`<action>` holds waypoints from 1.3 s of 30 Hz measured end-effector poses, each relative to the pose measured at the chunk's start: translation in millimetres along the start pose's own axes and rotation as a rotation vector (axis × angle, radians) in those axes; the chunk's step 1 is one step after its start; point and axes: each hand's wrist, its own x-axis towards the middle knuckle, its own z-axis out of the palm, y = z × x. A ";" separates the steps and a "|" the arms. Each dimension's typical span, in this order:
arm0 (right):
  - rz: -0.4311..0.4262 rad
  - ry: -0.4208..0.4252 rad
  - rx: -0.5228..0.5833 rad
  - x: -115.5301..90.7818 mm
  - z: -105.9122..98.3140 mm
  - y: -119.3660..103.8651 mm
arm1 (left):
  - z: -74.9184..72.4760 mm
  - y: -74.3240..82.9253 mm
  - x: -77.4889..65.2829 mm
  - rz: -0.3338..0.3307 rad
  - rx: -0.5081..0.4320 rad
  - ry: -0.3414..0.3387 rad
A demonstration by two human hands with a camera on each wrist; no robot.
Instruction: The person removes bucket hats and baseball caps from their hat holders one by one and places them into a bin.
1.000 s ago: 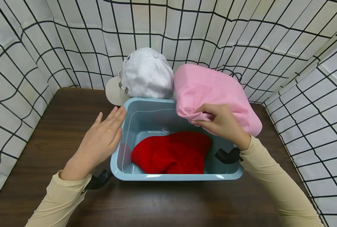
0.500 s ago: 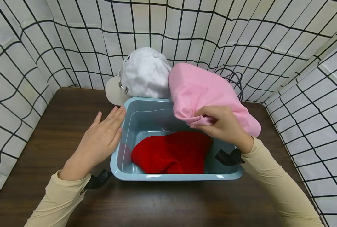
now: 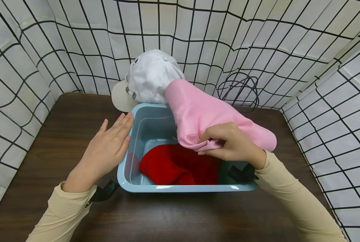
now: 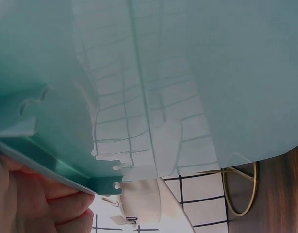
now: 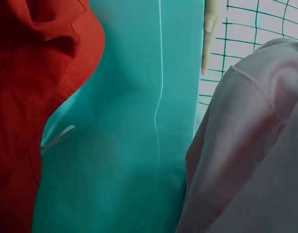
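Observation:
My right hand (image 3: 232, 141) pinches the rolled edge of a soft pink cloth hat (image 3: 210, 111), which hangs over the back right of a light-blue plastic bin (image 3: 186, 189). In the right wrist view the pink hat (image 5: 251, 145) droops beside the bin's inner wall. On the bin's floor lies a crumpled red cloth hat (image 3: 177, 164), partly under the pink one. My left hand (image 3: 107, 148) lies with straight fingers along the bin's left rim; the left wrist view shows its fingers (image 4: 66, 206) touching the rim's underside.
Behind the bin, a white cap (image 3: 155, 77) with a beige brim leans by the mesh wall. A loop of dark cord (image 3: 239, 89) sits at the back right. White-backed black wire mesh (image 3: 86, 37) encloses the brown tabletop (image 3: 155, 218) at the back and sides.
My right hand has drawn the pink hat leftward and toward me, so it now hangs over the bin and the dark cord is uncovered. The left hand has stayed in place.

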 end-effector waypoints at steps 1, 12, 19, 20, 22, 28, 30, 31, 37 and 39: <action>0.008 -0.012 0.009 0.4 0.7 0.1 | -0.2 -0.1 -0.1 -0.001 0.000 0.000; 0.109 0.081 -0.078 2.4 1.1 2.7 | 0.2 -0.4 -0.5 -0.006 -0.004 0.005; 0.255 0.072 -0.269 -3.9 0.7 0.7 | -0.1 -0.2 -0.4 -0.007 -0.001 0.002; 0.289 0.043 -0.285 -4.7 0.6 0.0 | 0.0 -0.2 -0.5 -0.007 -0.003 0.002; 0.348 -0.032 -0.307 -5.9 1.0 -0.1 | 0.1 -0.2 -0.5 -0.007 -0.004 0.003; 0.391 -0.206 -0.279 -7.3 5.5 3.7 | 1.6 0.2 0.0 -0.004 -0.013 0.004; 0.349 -0.233 -0.246 -7.7 7.3 4.5 | 1.9 0.4 0.3 0.001 -0.013 0.006; 0.314 -0.247 -0.223 -7.9 8.3 5.2 | 2.0 0.5 0.5 0.003 -0.013 0.007; 0.132 -0.365 -0.091 -3.0 18.6 9.2 | 0.9 0.3 0.4 0.003 -0.011 0.007; 0.127 -0.392 -0.084 0.3 23.2 11.8 | 1.2 0.3 0.3 0.000 -0.015 0.008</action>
